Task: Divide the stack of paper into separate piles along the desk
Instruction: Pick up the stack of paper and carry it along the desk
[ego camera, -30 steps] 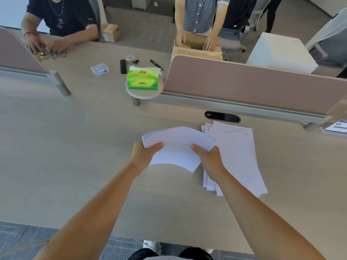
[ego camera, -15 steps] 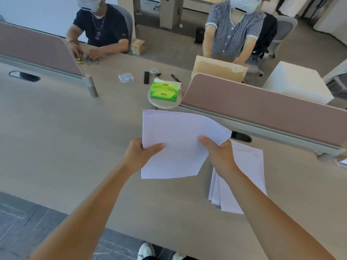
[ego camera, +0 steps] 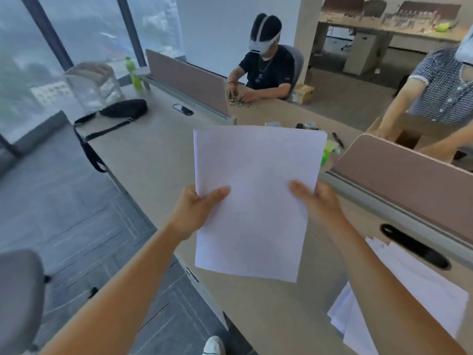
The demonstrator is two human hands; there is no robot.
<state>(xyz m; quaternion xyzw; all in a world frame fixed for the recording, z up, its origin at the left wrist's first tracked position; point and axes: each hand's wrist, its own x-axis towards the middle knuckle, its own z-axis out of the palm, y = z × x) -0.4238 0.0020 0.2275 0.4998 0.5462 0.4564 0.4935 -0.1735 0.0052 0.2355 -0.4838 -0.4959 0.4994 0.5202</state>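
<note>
Now the sheaf (ego camera: 252,201) is travelling leftward, clear of the stack (ego camera: 419,298).

The sheaf is hanging flat above the desk (ego camera: 153,155), with the left hand (ego camera: 194,213) pinching its left edge, thumb on top, and the right hand (ego camera: 320,203) pinching its right edge the same way. A second ago it was bowed and overlapping the stack's near-left corner; half a second ago it was just left of the stack, and now it is lying well apart from it, the stack sitting on the desk at lower right beside the cable slot (ego camera: 414,245). That suggests one portion is split off and is being carried to a fresh spot left of the stack; no second pile is lying down yet. The view is also swinging left, bringing a black bag (ego camera: 122,108) into sight far left of the stack.
</note>
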